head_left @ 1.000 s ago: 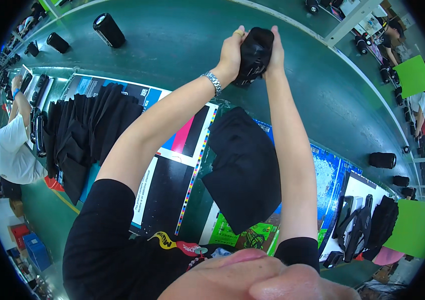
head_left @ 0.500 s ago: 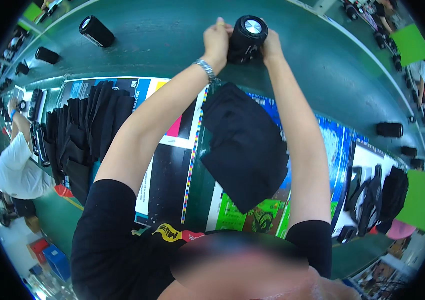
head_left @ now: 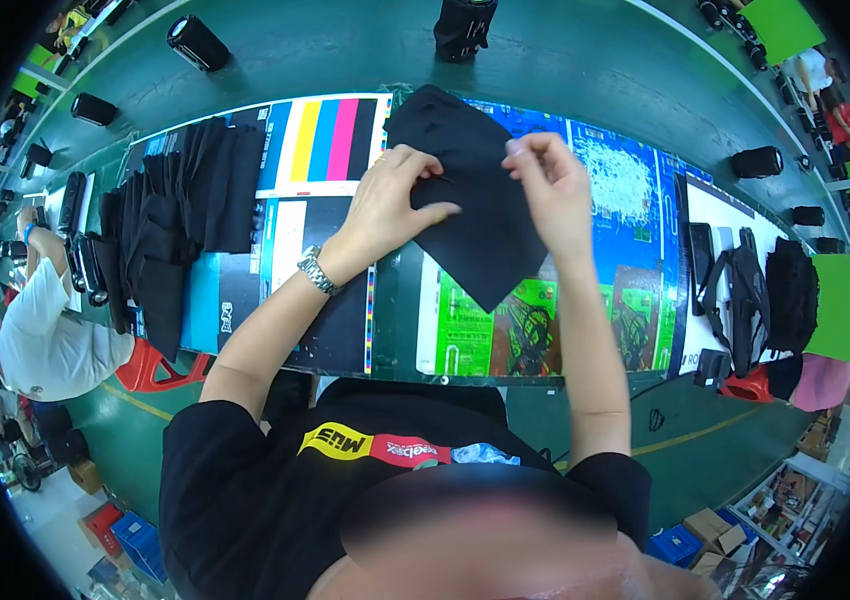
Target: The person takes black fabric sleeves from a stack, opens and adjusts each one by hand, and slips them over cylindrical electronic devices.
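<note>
A black cloth piece (head_left: 490,235), perhaps a flat pouch or a stack of them, lies in front of me with pointed corners toward and away from me. My left hand (head_left: 390,195), with a metal watch on its wrist, is at the cloth's left side, thumb and fingers apart. Above the cloth's right edge is my right hand (head_left: 555,190), slightly blurred, its fingers partly curled and nothing visible in them. Beyond the cloth, a black cylindrical speaker (head_left: 463,30) stands on the green surface, its top cut off by the picture's edge.
More black speakers (head_left: 197,43) stand on the green surface (head_left: 335,65). Folded black cloths (head_left: 160,210) lie in a pile at left. Printed sheets (head_left: 635,180) cover the table. Black straps (head_left: 742,300) lie at right. A person in white (head_left: 55,340) works at far left.
Both hands have let go of the speaker and come back toward me over the black cloth. The speaker stands farther away at the top of the view.
</note>
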A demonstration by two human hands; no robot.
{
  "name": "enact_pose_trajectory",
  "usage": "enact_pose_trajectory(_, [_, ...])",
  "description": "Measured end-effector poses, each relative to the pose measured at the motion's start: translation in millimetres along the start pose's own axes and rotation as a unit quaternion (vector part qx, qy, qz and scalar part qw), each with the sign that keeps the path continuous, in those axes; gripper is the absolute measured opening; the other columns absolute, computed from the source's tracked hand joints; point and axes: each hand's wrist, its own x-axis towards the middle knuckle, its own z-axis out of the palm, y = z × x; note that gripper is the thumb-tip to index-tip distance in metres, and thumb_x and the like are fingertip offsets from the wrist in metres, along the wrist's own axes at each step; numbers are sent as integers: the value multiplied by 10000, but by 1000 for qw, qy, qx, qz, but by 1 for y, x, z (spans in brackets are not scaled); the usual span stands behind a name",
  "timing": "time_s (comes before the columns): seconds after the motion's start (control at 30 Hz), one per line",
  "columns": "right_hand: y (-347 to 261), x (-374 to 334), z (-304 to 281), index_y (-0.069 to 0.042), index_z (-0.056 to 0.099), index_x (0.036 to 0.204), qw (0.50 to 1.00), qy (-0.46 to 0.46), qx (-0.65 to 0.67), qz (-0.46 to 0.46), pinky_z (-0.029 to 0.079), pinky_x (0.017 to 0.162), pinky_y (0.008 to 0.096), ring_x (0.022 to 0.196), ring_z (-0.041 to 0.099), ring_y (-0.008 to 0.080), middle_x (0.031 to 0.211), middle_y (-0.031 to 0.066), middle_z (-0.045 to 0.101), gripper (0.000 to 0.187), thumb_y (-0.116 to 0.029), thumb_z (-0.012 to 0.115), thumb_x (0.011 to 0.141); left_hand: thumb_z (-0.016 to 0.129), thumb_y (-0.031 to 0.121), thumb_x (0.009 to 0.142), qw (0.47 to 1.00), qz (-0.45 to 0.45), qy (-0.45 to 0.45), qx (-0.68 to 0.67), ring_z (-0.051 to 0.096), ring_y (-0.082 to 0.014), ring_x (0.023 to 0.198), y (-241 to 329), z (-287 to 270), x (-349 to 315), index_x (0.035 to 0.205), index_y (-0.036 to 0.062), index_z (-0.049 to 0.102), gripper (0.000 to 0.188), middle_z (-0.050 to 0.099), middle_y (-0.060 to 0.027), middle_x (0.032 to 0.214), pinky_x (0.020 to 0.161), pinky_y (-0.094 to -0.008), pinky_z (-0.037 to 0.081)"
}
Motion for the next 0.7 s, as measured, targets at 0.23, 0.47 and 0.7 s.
enact_pose_trajectory(0.23, [17,-28,-13,-12,645,946,985,-100,-102,-95,495,782,311,867,635,204,911,112,654,254,-188,740,790,692,63,808,987,-12,36,-154,584,-139,845,-6,-2,-5,915,23,626,132,620,-53,882,736,-261,457])
enact_pose_trajectory(0.47, [9,-32,-10,71,588,885,982,-169,-60,-67,456,704,301,770,591,206,840,128,611,256,-143,706,809,585,42,911,927,-161,33,-338,550,-86,965,3,-14,-17,1136,13,529,234,595,-30,1013,864,-219,413])
enact_pose_trajectory(0.7, [10,-38,-2,10,543,796,975,-69,-151,-145,437,614,330,685,559,243,751,116,541,364,-148,827,634,613,44,883,911,-137,-93,-379,544,-109,997,11,-2,-15,1240,15,480,381,579,-43,1026,885,-243,420])
